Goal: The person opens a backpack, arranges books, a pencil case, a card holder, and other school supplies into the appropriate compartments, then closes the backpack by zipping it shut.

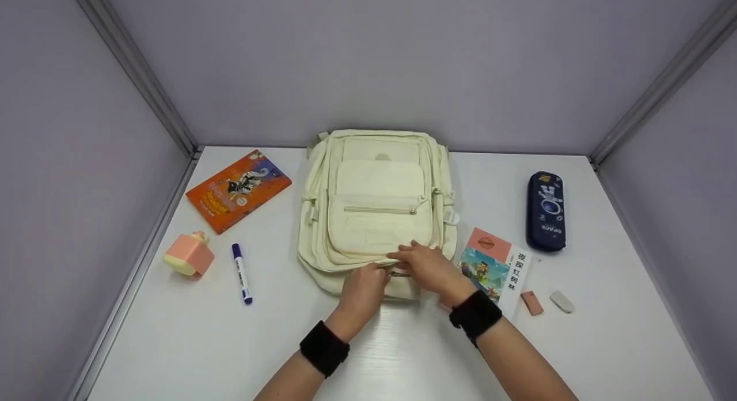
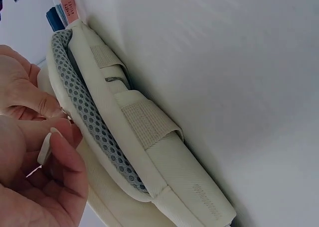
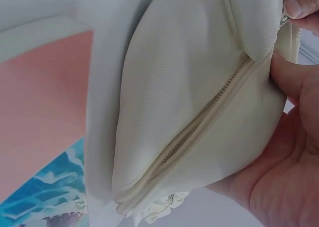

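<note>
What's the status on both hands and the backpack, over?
Left hand pinching zipper pull, right hand holding near edge of backpack. Backpack lying front-up on table. Pink-and-blue book close beside it, seemingly not in the way.

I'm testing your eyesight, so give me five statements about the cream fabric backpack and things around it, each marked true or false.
The left hand and right hand both touch the cream fabric backpack. True.
The orange paperback book lies right of the backpack. False: it lies to the left.
The slim white marker pen with blue ends lies left of the backpack. True.
The navy oblong pencil case rests on the backpack. False: it rests on the white table, to the right.
The small pink rectangular block lies apart from the pencil case. True.
</note>
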### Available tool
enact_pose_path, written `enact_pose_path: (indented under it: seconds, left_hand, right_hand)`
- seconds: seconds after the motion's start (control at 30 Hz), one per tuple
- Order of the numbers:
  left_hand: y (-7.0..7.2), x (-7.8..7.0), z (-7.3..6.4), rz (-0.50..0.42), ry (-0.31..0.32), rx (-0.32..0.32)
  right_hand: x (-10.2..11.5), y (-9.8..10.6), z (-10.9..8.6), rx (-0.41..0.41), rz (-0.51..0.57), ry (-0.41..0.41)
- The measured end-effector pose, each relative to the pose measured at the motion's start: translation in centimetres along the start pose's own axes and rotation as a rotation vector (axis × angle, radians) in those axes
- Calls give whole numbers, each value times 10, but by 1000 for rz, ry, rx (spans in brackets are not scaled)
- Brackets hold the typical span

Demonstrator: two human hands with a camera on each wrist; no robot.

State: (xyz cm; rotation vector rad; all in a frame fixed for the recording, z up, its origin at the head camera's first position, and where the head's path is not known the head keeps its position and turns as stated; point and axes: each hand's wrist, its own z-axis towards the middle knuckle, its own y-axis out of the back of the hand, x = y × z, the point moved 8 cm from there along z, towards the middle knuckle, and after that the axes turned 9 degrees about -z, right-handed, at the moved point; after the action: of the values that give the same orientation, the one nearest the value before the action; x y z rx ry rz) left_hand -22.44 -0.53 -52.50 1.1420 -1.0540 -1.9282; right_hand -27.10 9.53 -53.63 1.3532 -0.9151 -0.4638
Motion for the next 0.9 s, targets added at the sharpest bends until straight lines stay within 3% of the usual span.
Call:
enact_pose_path:
  seconds: [0.2, 0.43, 0.9]
  left_hand:
    - [4, 8, -4, -41, 27, -11]
    - [12, 20, -12, -73, 31, -52]
    - [31, 55, -31, -65, 59, -150]
  right_hand:
    - [-3, 0, 0, 60, 67, 70]
    - [-8, -2, -2, 126, 123, 85]
    - [-11, -3, -3, 126, 183, 91]
